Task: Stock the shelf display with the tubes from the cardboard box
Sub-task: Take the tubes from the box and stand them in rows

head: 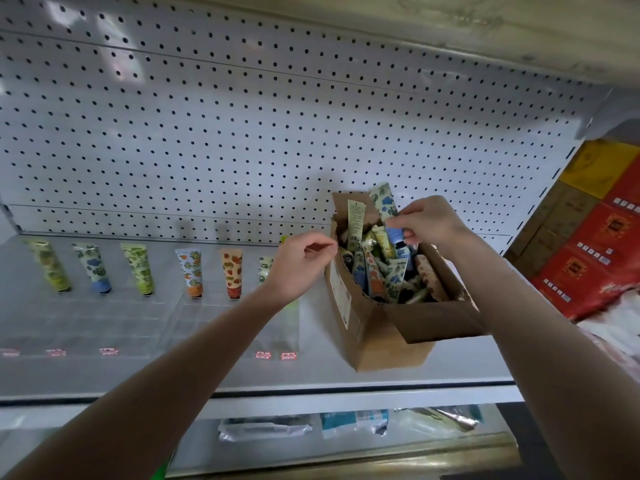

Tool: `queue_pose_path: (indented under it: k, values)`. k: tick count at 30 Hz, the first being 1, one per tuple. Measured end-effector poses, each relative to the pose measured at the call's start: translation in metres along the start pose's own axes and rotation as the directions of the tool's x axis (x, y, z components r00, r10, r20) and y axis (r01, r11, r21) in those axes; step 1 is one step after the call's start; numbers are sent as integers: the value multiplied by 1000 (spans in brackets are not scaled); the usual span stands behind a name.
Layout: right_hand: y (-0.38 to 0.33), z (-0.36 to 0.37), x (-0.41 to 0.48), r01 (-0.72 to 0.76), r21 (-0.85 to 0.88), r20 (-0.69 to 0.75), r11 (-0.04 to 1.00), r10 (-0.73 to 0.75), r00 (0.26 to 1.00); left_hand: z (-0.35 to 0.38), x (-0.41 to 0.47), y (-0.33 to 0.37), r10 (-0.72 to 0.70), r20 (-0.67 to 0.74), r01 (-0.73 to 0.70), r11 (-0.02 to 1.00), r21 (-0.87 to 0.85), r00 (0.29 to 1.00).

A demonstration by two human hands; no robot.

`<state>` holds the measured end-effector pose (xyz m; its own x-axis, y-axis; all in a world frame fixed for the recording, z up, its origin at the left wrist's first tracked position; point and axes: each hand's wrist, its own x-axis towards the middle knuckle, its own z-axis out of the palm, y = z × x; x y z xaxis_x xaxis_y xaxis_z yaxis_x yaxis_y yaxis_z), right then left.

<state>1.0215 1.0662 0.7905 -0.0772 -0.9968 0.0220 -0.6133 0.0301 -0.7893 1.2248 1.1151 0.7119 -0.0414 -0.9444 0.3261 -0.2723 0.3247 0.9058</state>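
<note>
At the left, a row of printed tubes [138, 270] is standing cap-down along the white shelf [104, 372], and the last one is half hidden behind the left hand [298, 265]. That hand is hovering just beside the cardboard box [381, 337], its fingers loosely curled and holding nothing. I cannot tell whether its fingertips are touching the box's left flap. The box is sitting on the same shelf to the right of the row, crammed with a jumble of tubes [381, 275]. Above it, the right hand [427, 221] is pinching a blue-flowered tube [385, 204] between thumb and fingers, with most of the tube standing above the pile.

As I am judging the risks, the pile is packed tight, so drawing this tube out could be dragging its neighbours over the rim. The tall cream tube [356, 223] leaning at the back is looking likeliest to tip. The standing tubes are balancing on narrow caps, so a brush from the left forearm, which is crossing in front of them, could be toppling several.

The shelf is looking smooth and pale, with red price labels [275, 356] along its front edge and a white pegboard [242, 116] rising behind. Below, plastic-wrapped packets [353, 422] are lying on a lower shelf. At the far right, red and yellow cartons [595, 237] are sitting stacked.
</note>
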Motion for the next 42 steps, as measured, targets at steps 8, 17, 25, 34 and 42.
queue_pose_path:
  k: [8, 17, 25, 34, 42]
  values:
    - [-51, 28, -52, 3, 370, 177, 929, -73, 981, -29, -11, 15, -39, 39, 44, 992, -117, 998]
    - [-69, 103, -81, 114, 300, 228, 947, -188, 955, -84, -33, 4, 5, 93, 6, 993, -117, 996]
    - [-38, 150, -89, 78, 412, 170, 908, -161, 972, -96, -50, -35, -61, 65, 52, 991, 122, 996]
    - [-10, 172, -93, 111, 369, 171, 923, -185, 968, -90, -55, -60, -93, 96, 63, 958, 279, 991]
    - [9, 181, -92, 127, 341, 144, 932, -185, 972, -78, -60, -79, -93, 118, 42, 926, 376, 989]
